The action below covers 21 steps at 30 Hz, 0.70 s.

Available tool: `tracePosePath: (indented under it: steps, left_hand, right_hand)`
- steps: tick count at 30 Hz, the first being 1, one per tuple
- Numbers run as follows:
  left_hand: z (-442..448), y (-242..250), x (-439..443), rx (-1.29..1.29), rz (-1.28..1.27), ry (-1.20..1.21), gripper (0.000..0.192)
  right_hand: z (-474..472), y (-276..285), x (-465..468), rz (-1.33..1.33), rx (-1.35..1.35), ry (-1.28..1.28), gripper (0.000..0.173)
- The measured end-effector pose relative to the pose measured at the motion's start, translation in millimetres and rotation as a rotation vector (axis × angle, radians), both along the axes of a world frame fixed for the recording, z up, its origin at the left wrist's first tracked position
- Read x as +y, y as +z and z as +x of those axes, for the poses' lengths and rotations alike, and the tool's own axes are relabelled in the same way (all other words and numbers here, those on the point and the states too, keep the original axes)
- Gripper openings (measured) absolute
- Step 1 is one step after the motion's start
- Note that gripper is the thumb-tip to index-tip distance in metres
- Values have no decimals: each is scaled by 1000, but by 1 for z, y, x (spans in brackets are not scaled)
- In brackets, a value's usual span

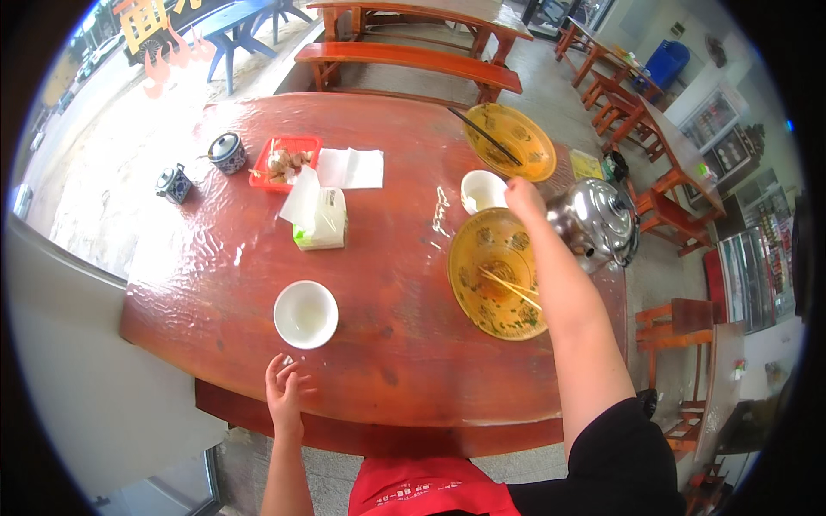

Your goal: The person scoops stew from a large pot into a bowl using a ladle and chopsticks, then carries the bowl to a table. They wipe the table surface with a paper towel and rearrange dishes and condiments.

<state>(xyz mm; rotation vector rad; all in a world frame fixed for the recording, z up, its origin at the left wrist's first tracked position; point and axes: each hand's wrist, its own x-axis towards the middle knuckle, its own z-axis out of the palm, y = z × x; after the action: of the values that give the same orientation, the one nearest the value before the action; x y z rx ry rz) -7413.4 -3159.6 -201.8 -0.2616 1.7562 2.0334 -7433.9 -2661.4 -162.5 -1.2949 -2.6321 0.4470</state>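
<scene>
At the far right of the table, my right hand (527,200) reaches over and closes on the right edge of a small white bowl (474,203) with some pale liquid in it. Just below it sits a large yellow patterned bowl (471,277) holding food scraps and light wooden chopsticks (506,284), partly hidden by my forearm. Another yellow bowl (535,138) has dark chopsticks (487,137) across it. My left hand (284,390) hovers at the near table edge, fingers apart and holding nothing. White scraps lie by its fingertips, below a second white bowl (306,316).
Right of my forearm stands a steel kettle (590,216). Toward the back left are a tissue pack (326,226), a red basket of garlic (287,164) and two blue-and-white lidded jars (227,153) (173,185). A bench (406,64) stands beyond the table (387,271).
</scene>
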Motion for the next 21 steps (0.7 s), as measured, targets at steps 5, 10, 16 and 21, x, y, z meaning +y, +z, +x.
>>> tracePosePath:
  steps: [5, 10, 16, 21]
  left_hand:
    - [-32, 4, 33, -95, 6, 59, 49]
    - [-44, -1, 48, -136, -5, 124, 46]
    - [-40, -8, 74, -179, -6, 23, 42]
    - [-18, -18, 100, -231, 87, -174, 41]
  right_hand:
    - [-20, -54, 67, -250, -307, 18, 29]
    - [-44, -63, 62, -358, -180, 107, 23]
    - [-61, -10, -2, -497, 83, 417, 20]
    - [-44, 22, -73, -780, 35, 726, 19]
